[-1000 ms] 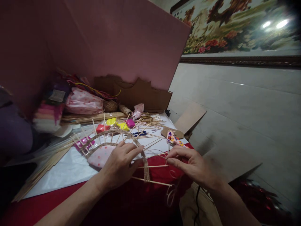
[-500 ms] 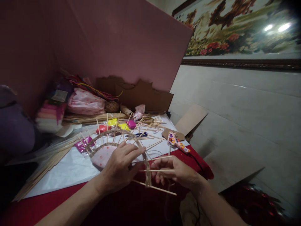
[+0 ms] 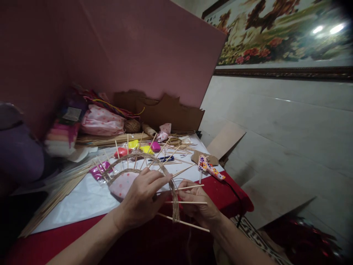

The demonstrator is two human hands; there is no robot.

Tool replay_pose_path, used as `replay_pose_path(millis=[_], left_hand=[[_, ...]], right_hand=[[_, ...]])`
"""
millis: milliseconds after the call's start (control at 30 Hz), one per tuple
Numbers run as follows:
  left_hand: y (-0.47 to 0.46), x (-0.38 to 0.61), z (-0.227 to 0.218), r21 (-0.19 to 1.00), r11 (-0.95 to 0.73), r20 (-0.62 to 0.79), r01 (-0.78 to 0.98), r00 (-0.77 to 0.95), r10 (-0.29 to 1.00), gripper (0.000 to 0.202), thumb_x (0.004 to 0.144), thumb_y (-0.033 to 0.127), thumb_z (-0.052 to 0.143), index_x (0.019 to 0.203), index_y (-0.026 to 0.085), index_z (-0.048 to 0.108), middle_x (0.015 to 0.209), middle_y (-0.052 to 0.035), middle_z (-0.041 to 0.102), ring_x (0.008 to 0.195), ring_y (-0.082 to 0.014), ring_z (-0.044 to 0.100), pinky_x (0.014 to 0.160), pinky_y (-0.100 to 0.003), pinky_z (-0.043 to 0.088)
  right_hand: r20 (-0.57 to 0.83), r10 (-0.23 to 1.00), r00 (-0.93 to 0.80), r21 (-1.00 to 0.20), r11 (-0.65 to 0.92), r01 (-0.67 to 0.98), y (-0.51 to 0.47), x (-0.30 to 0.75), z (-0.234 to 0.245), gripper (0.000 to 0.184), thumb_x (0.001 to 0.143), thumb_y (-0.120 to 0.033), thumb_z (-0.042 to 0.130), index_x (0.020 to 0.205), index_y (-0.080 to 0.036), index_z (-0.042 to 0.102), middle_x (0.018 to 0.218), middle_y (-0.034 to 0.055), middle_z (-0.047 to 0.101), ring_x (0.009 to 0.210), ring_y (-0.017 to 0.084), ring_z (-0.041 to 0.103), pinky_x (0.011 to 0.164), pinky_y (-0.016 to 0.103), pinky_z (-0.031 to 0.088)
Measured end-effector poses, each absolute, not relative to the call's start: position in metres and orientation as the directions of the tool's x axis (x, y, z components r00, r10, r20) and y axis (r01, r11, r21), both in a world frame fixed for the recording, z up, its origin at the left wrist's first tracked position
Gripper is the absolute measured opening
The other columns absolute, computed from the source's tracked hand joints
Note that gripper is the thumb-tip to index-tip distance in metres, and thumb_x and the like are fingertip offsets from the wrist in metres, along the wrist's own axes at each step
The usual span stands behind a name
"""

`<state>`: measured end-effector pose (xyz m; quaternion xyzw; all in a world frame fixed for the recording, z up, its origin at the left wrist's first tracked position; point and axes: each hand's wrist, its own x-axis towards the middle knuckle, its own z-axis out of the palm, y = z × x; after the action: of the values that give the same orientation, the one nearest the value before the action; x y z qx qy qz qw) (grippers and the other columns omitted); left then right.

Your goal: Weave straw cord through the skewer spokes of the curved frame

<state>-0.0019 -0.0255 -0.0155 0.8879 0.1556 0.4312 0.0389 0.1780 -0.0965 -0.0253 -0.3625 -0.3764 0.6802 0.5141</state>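
A half-woven basket point(image 3: 175, 208) of brown twine round upright wooden sticks point(image 3: 191, 202) tilts over the table's front edge. Its base is covered in pink dotted fabric point(image 3: 123, 185). My left hand point(image 3: 143, 197) grips the basket, fingers over the woven rim and thumb tucked beneath. On the right side, my right hand point(image 3: 197, 206) is closed, thumb and forefinger pinched by the sticks on a thin strand of twine. Part of that strand loops above the fingers; the fingertips are partly hidden by the sticks.
Behind the basket lie purple, red and yellow packets point(image 3: 146, 149) and a blue pen-like tool point(image 3: 166, 159). A flower-patterned glue gun point(image 3: 211, 170) rests by cardboard at right, its cord trailing off the red cloth point(image 3: 234, 195). Long sticks point(image 3: 52, 200) lie at left; twine balls point(image 3: 132, 126) stand behind.
My right hand has turned and drawn in close under the sticks, its thumb and forefinger now higher by the rim. My left hand keeps its hold on the basket. The view has shifted slightly.
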Motion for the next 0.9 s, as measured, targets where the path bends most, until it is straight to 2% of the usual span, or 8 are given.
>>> replay_pose_path(millis=[300, 500, 733, 900], left_hand=[[-0.0274, 0.0003, -0.0171, 0.203, -0.948, 0.751, 0.245, 0.583, 0.311, 0.035, 0.078, 0.013, 0.056, 0.112, 0.017, 0.053, 0.088, -0.0064, 0.065, 0.076, -0.0183, 0.056, 0.071, -0.038, 0.041], [-0.0298, 0.0001, -0.0169, 0.222, -0.942, 0.743, 0.251, 0.582, 0.330, 0.032, 0.080, 0.015, 0.055, 0.112, 0.018, 0.053, 0.087, -0.0070, 0.066, 0.075, -0.0183, 0.057, 0.069, -0.037, 0.042], [-0.0298, -0.0008, -0.0137, 0.194, -0.950, 0.755, 0.246, 0.581, 0.304, 0.034, 0.080, 0.014, 0.056, 0.113, 0.016, 0.052, 0.088, -0.0071, 0.065, 0.077, -0.0183, 0.057, 0.070, -0.037, 0.042], [-0.0285, 0.0013, -0.0135, 0.184, -0.951, 0.760, 0.250, 0.577, 0.299, 0.034, 0.079, 0.014, 0.057, 0.113, 0.017, 0.053, 0.088, -0.0066, 0.065, 0.078, -0.0177, 0.058, 0.072, -0.037, 0.043]], right_hand=[[-0.099, 0.983, -0.155, -0.931, -0.147, -0.335, -0.0956, 0.1832, -0.0297, 0.027, 0.069, -0.028, 0.074, 0.064, -0.016, 0.051, 0.043, -0.0092, 0.039, 0.036, 0.002, 0.025, 0.035, 0.018, 0.015], [-0.125, 0.981, -0.147, -0.921, -0.170, -0.349, -0.0954, 0.1827, -0.0279, 0.028, 0.064, -0.028, 0.076, 0.061, -0.015, 0.052, 0.044, -0.0074, 0.044, 0.037, 0.002, 0.026, 0.037, 0.019, 0.014], [-0.115, 0.970, -0.213, -0.921, -0.184, -0.343, -0.0945, 0.1846, -0.0298, 0.022, 0.069, -0.027, 0.073, 0.068, -0.015, 0.054, 0.045, -0.0089, 0.037, 0.038, 0.002, 0.022, 0.038, 0.019, 0.013], [-0.139, 0.969, -0.206, -0.915, -0.205, -0.347, -0.0940, 0.1842, -0.0297, 0.023, 0.066, -0.026, 0.074, 0.070, -0.016, 0.054, 0.045, -0.0098, 0.037, 0.037, 0.002, 0.023, 0.037, 0.018, 0.014]])
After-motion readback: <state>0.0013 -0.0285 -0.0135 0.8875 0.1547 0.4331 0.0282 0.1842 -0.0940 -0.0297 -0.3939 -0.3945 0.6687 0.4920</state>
